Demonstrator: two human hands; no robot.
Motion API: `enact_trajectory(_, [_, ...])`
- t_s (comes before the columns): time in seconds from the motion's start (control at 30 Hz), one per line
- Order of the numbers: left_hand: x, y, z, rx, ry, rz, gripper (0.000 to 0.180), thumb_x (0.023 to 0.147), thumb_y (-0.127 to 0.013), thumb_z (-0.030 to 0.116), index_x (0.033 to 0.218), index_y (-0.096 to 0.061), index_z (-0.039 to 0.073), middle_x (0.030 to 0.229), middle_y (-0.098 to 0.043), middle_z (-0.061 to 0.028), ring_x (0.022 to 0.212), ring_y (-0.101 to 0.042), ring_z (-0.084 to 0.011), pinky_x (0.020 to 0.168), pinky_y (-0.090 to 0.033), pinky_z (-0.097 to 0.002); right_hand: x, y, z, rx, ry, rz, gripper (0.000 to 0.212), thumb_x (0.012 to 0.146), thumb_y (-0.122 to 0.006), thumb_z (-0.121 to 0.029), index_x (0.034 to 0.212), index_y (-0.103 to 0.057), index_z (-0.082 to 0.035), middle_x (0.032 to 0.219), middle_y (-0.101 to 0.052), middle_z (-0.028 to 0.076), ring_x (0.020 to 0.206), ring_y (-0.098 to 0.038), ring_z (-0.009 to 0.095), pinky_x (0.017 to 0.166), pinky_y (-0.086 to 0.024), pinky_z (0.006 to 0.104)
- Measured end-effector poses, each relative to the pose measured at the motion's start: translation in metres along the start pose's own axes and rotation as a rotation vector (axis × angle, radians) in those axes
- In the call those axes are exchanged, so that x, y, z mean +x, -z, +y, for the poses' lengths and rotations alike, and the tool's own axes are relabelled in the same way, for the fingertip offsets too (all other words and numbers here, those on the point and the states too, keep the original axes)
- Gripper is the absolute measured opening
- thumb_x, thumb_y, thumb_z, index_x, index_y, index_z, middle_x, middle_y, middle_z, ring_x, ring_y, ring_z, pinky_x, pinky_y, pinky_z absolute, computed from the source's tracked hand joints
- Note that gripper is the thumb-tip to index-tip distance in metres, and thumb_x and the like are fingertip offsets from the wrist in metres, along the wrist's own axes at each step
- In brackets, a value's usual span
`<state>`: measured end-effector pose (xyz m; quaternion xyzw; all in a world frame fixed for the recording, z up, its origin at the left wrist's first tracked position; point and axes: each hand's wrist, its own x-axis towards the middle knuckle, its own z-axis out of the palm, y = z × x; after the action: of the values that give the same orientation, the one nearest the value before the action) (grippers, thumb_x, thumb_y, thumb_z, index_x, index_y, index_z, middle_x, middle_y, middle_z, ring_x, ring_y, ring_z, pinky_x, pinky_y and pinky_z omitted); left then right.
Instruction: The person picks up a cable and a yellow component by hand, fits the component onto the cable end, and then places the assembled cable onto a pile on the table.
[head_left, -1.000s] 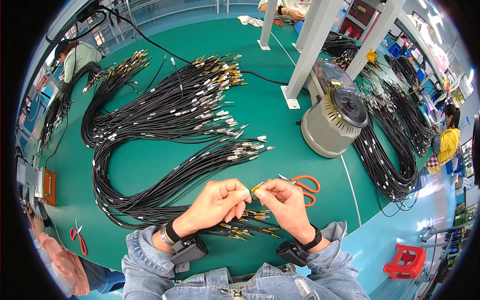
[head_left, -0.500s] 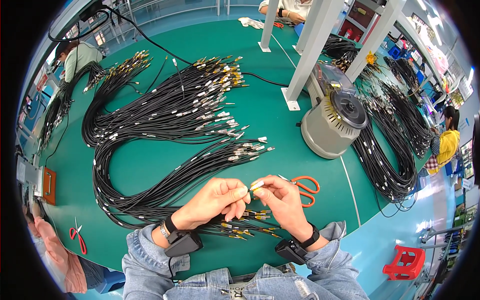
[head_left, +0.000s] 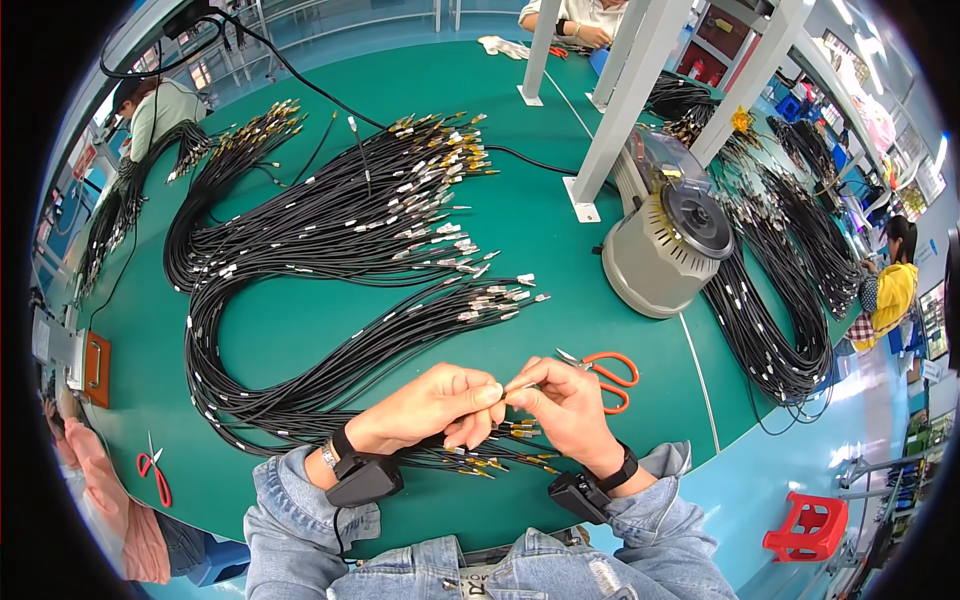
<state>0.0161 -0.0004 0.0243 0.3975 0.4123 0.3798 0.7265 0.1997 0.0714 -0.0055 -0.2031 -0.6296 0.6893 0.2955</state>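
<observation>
Both hands meet in front of my chest, above the near end of a bundle of black cables. My left hand is closed, thumb and forefinger pinching the end of a cable. Touching it fingertip to fingertip, my right hand pinches at the same cable end; the fingers hide most of it. Beneath the hands, cable tips with yellow and white ends lie on the green table. Orange-handled scissors rest just right of my right hand.
A grey round machine stands beside white posts. More black cables lie to the right. Red-handled scissors and an orange-brown box are at the left. A red stool stands on the floor; several people sit around.
My right fingers have closed over the cable end, hiding the white and yellow piece that showed between them before. Both hands stay in nearly the same place.
</observation>
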Motion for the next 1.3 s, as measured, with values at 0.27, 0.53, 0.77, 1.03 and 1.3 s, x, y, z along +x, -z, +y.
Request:
enact_trajectory(0.27, [-0.002,0.005,0.0,-0.039,0.011,-0.032,0.032,0.094,-0.045,0.027,0.081,-0.057,0.001,0.057,-0.057,-0.0033,0.043,-0.046,-0.0047,0.042,-0.036,-0.0174,0.006,0.004,-0.008,-0.134,0.061,-0.082,0.018,0.081,-0.063,-0.003,0.098,-0.058,0.001,0.078,-0.056,0.004,0.073,-0.053,0.01,0.07,-0.044,0.0227])
enact_trajectory(0.53, [0.014,-0.002,-0.026,0.904,-0.426,0.321,0.016,0.084,-0.059,0.018,0.084,-0.059,0.002,0.074,-0.06,-0.0071,0.068,-0.057,-0.0186,0.065,-0.045,-0.0275,0.023,0.056,-0.034,0.004,0.057,0.535,0.023,0.085,-0.058,-0.011,0.104,-0.056,0.001,0.07,-0.047,-0.002,0.06,-0.042,0.006,0.058,-0.037,0.021])
enact_trajectory(0.77, [0.016,0.007,-0.026,1.259,-0.514,0.539,0.016,0.075,-0.064,0.012,0.087,-0.058,0.002,0.09,-0.057,-0.0086,0.085,-0.053,-0.0273,0.074,-0.043,-0.0362,0.042,0.093,-0.057,0.352,0.115,0.821,0.017,0.088,-0.056,-0.019,0.092,-0.057,-0.003,0.061,-0.036,-0.005,0.05,-0.029,0.005,0.048,-0.025,0.0215])
enact_trajectory(1.03, [0.016,0.031,-0.025,1.566,-0.49,0.799,0.02,0.069,-0.066,0.007,0.087,-0.057,0.004,0.087,-0.053,-0.0071,0.081,-0.052,-0.0258,0.07,-0.044,-0.0357,0.055,0.112,-0.049,0.348,0.091,0.769,0.016,0.089,-0.055,-0.019,0.089,-0.056,-0.003,0.054,-0.028,-0.009,0.045,-0.023,0.002,0.043,-0.02,0.0206])
enact_trajectory(1.3, [0.018,0.033,-0.026,1.559,-0.417,0.778,0.019,0.068,-0.066,0.005,0.085,-0.056,0.004,0.083,-0.051,-0.0069,0.079,-0.052,-0.0249,0.069,-0.044,-0.0337,0.046,0.083,-0.067,0.488,0.385,0.486,0.012,0.089,-0.054,-0.015,0.085,-0.055,-0.004,0.054,-0.03,-0.008,0.046,-0.025,0.003,0.045,-0.023,0.0212])
